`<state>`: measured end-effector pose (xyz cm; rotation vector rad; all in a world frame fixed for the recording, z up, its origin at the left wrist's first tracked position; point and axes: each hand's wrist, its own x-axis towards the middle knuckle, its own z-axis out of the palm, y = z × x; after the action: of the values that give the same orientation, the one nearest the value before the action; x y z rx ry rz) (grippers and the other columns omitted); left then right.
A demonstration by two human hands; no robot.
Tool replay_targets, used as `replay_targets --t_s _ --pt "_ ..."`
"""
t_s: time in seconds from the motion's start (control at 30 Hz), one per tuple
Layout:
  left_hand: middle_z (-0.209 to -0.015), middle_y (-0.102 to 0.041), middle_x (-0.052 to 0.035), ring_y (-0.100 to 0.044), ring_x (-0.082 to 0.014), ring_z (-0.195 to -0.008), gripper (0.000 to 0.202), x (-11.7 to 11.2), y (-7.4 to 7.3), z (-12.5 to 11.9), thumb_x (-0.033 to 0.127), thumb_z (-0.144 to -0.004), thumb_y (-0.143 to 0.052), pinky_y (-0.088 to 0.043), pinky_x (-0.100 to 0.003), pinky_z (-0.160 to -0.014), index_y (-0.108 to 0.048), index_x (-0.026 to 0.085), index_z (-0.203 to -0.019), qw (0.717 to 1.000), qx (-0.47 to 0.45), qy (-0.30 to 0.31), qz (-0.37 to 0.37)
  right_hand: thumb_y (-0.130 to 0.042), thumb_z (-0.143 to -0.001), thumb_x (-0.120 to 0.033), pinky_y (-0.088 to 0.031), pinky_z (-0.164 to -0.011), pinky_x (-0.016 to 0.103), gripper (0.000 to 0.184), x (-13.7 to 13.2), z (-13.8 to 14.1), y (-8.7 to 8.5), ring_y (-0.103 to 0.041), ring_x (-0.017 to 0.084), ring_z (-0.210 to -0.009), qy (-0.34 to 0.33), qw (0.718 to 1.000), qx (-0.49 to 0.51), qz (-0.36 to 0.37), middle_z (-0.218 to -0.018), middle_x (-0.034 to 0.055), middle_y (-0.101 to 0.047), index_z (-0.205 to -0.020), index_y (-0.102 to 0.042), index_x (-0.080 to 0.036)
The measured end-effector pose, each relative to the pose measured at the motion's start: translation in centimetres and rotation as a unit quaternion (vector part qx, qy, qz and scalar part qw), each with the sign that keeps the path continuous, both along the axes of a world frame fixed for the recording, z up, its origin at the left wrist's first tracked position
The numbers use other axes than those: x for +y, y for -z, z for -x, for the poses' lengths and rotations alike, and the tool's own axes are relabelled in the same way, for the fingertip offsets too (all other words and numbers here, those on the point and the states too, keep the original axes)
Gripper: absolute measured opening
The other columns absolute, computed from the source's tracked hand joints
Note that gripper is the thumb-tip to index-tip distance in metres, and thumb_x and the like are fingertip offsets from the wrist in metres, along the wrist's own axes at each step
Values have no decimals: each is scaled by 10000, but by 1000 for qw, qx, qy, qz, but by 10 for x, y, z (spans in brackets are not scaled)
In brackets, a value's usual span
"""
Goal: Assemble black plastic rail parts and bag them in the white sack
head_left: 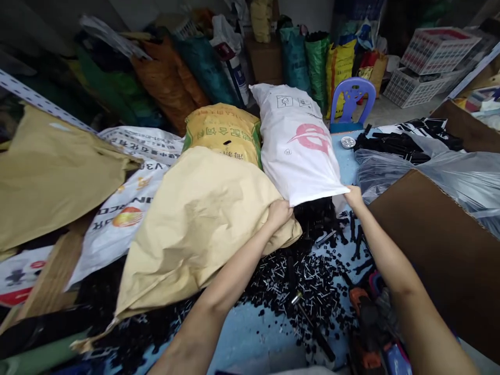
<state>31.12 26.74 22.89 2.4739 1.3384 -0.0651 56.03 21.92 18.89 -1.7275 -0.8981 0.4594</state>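
A white woven sack (299,143) with a red logo lies tilted on a blue table (242,333), its open mouth toward me. My left hand (278,212) grips the left corner of that mouth, fingers closed on the fabric. My right hand (353,197) holds the right corner the same way. Small black plastic parts (300,281) lie spread on the table under and in front of the mouth. A tan paper sack (195,224) lies just left of my left hand.
A yellow-green sack (224,130) and other printed sacks (133,208) lie behind and to the left. A brown cardboard panel (437,250) stands at the right, clear plastic bags (449,174) behind it. A blue plastic chair (351,101) and white crates (429,62) stand at the back.
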Motion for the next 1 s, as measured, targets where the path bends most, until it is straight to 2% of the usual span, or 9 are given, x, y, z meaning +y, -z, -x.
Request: replay_targets --t_s 0.13,0.23,0.3,0.47,0.6,0.67,0.8,0.9,1.0 --pt "-846 -593 -113 -570 -220 -858 288 -14 -10 -19 169 -932 -366 -421 -250 -764 -642 97 -892 998 -52 29 17 -522 -587 -61 -190 -461 204 273 7 -29 -8 -228 49 -499 54 998 32 27 -421 -66 -271 -424 -335 -177" --pt "-890 -598 -105 -565 -228 -902 214 -30 -14 -36 181 -917 -442 -421 -247 -789 -645 114 -911 993 -93 44 53 -482 -629 -117 -191 -461 202 254 24 -26 -16 -224 53 -504 73 996 49 27 -430 -63 -249 -440 -325 -182" --pt "-898 -598 -102 -568 -232 -898 193 -40 -13 -37 183 -908 -463 -428 -247 -774 -645 120 -918 993 -93 26 71 -469 -661 -188 -204 -452 204 265 29 -15 -24 -223 61 -502 81 994 63 24 -433 -59 -232 -453 -306 -194" --pt "-870 -594 -122 -579 -235 -822 235 -44 4 -10 134 -900 -405 -434 -252 -717 -636 89 -882 992 -76 -72 77 -417 -718 -348 -297 -473 208 276 17 36 -32 -268 81 -530 86 992 95 -2 -477 -43 -263 -519 -293 -202" --pt "-810 -583 -144 -575 -239 -794 313 -22 15 10 154 -931 -336 -425 -254 -690 -614 46 -834 988 -73 -113 71 -506 -636 -373 -258 -468 202 287 -9 58 -27 -279 74 -532 1 997 78 18 -494 -41 -278 -505 -343 -176" --pt "-737 -574 -115 -572 -226 -755 306 -15 17 13 149 -922 -366 -415 -242 -668 -604 65 -749 987 -116 -84 73 -515 -608 -345 -238 -471 201 266 -20 45 -24 -269 73 -536 -25 998 42 38 -491 -40 -270 -489 -356 -167" --pt "-644 -547 -58 -555 -186 -665 273 -27 14 3 70 -857 -425 -404 -217 -654 -561 100 -622 974 -212 27 80 -512 -553 -237 -236 -489 199 229 -18 4 -10 -246 67 -541 48 997 22 62 -476 -49 -246 -444 -324 -165" --pt "-732 -579 -82 -571 -202 -731 213 -50 9 -14 93 -868 -451 -425 -232 -709 -601 90 -717 973 -197 79 91 -514 -551 -218 -291 -507 205 175 -4 -7 1 -297 74 -538 52 994 54 76 -472 -49 -296 -451 -384 -157" --pt "-862 -595 -108 -573 -224 -861 170 -68 4 -24 124 -886 -466 -435 -242 -775 -629 91 -849 981 -135 75 117 -460 -623 -264 -356 -533 220 156 -1 0 -3 -356 89 -556 77 992 67 70 -514 -36 -354 -517 -417 -157"
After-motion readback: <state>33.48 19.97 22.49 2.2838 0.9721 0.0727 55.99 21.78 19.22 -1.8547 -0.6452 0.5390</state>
